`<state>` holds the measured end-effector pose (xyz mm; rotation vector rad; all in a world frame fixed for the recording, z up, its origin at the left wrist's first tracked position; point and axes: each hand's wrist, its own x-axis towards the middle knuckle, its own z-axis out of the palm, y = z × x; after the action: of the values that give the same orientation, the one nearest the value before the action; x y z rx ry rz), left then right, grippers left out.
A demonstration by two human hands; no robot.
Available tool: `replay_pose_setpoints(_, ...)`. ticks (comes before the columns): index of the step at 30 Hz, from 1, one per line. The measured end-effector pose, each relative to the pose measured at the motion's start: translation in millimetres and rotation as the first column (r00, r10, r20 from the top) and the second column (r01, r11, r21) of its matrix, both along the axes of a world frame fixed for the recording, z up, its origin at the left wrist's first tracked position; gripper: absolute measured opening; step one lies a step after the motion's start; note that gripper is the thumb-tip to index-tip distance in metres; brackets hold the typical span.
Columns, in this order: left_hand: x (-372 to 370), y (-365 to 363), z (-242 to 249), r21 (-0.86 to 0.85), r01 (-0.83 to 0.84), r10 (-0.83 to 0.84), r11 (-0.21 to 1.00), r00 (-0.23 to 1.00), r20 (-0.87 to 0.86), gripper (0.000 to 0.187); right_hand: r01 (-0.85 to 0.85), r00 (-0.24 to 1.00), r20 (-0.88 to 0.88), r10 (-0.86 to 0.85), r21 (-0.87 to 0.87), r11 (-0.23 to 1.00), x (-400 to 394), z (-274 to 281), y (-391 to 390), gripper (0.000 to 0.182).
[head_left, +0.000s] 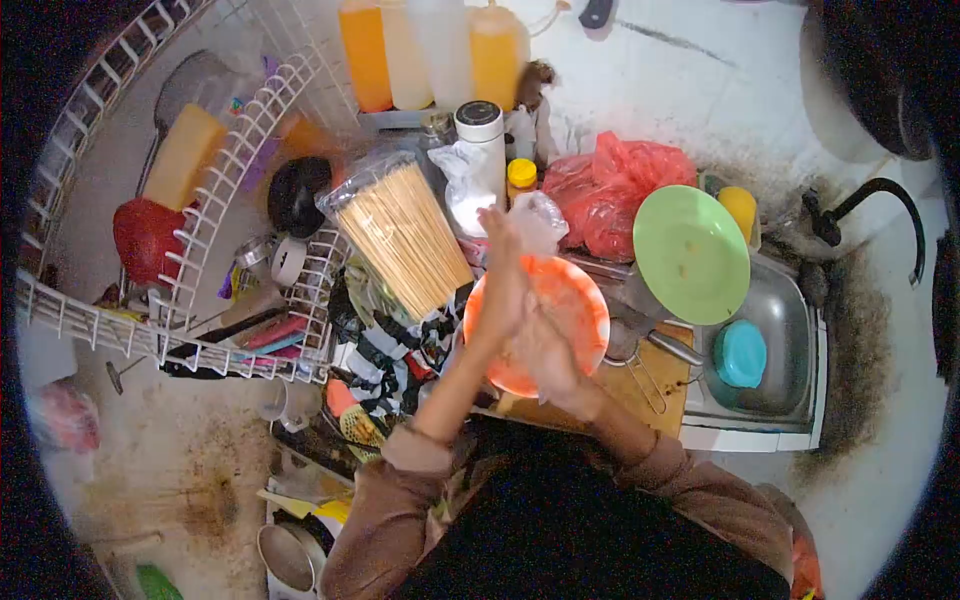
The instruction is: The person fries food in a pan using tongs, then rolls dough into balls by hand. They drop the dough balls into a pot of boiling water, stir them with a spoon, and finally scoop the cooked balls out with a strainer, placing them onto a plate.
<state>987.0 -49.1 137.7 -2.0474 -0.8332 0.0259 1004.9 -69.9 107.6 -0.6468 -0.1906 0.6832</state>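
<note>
One orange dish (578,297) is sitting just beneath our left hand (507,287) and right hand (550,358); we're judging it light, stiff, perhaps slippery, and favouring opposite edges. Both hands are meeting, blur keeping us from telling whether our grip is holding anything.

Bowl (590,290) orange-red, pale rim; plate (691,254) light green; bag (610,190) red; cloth (375,362) black-and-white, maybe patterned.

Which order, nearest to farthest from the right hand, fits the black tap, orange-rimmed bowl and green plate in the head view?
1. Orange-rimmed bowl, directly beneath the right hand.
2. Green plate, to its right.
3. Black tap, far right.
</note>
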Motion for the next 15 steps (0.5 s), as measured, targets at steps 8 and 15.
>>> replay_pose_setpoints(8, 8.0, 28.5, 22.4, -0.425, 0.896, -0.06, -0.125, 0.421, 0.905, 0.055, 0.042, 0.99, -0.142, -0.027, 0.104, 0.994, 14.8, 40.4, -6.2, 0.046)
replay_pose_setpoints(15, 55.7, 121.4, 49.6, -0.335, 0.919, 0.269, -0.207, 0.382, 0.884, 0.041, -0.35, 0.902, -0.133, 0.411, 0.332, 0.876, -13.8, 83.3, -19.8, 0.054)
